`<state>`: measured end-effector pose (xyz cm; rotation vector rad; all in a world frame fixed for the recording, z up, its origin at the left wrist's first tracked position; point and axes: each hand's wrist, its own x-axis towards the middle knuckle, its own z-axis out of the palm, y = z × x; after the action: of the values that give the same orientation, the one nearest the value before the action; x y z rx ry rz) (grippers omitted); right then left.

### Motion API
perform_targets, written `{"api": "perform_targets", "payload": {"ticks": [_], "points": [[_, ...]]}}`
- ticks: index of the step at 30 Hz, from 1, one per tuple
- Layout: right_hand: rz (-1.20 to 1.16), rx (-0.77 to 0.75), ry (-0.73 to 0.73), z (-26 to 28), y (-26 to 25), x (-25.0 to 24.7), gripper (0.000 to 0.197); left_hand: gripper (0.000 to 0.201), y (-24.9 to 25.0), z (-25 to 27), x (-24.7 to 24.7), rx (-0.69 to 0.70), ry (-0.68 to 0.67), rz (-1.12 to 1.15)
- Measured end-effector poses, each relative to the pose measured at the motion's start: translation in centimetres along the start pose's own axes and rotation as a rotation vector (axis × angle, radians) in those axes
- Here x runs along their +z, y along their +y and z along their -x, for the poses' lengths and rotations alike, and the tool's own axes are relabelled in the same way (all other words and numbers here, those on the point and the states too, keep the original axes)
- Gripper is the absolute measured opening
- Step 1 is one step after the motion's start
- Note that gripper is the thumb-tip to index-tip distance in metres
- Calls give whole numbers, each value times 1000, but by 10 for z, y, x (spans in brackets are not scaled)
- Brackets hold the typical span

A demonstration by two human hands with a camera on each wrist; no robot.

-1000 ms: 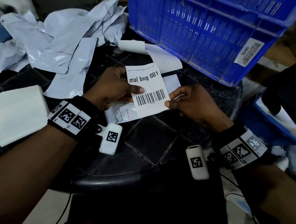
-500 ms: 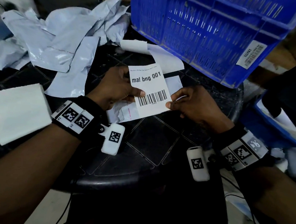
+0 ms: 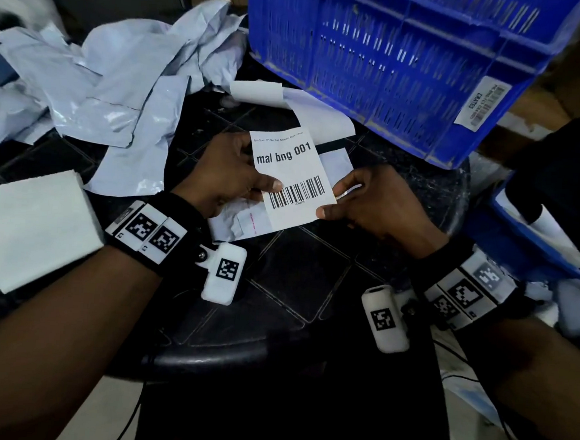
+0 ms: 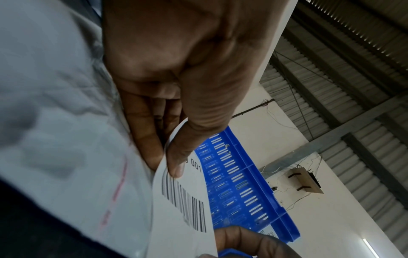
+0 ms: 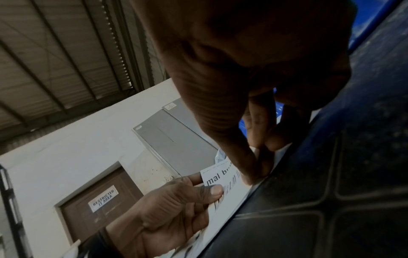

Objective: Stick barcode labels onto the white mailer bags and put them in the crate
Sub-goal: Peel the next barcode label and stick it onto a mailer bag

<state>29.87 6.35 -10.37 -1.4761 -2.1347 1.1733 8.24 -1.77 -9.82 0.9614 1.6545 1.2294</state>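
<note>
A: We've got the black table (image 3: 298,282) carrying everything, and the blue crate (image 3: 388,65) standing at its far edge, near enough that we can drop each finished bag in without shifting.

B: And the loose heap of white mailer bags (image 3: 113,80) lies off to our left, well apart from the crate, so the unlabelled ones don't get mixed in. The white stack (image 3: 34,222) at the near left looks like paper; we can't tell what it is for.

A: The bag we're working on (image 3: 237,223) lies flat just under our hands, in front of the crate, ready to take the sticker.

B: We hold the barcode label (image 3: 293,182) above it, tilted up. Our left hand (image 3: 230,171) pinches its left edge, thumb on the printed face, to steady it.

A: Our right hand (image 3: 375,205) is clamped on the lower right corner, thumb and fingers nipping it. Probably we're working the backing loose there; the label isn't stuck on yet.
</note>
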Motion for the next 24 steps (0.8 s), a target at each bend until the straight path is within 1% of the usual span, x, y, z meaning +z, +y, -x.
{"api": "perform_targets", "payload": {"ticks": [4,7,13,20,24], "points": [[107,-3,27,-1,-3,0,41,55,0,1,0,6,-5,7],[144,3,40,0,-5,1,44,53,0,3,0,6,-11,13],[155,21,72,-1,-4,3,47,57,-1,3,-1,8,-20,32],[130,27,92,-1,-5,5,41,56,-2,3,-2,10,-22,42],[133,24,93,1,-3,6,45,56,-3,2,-3,3,-25,44]]}}
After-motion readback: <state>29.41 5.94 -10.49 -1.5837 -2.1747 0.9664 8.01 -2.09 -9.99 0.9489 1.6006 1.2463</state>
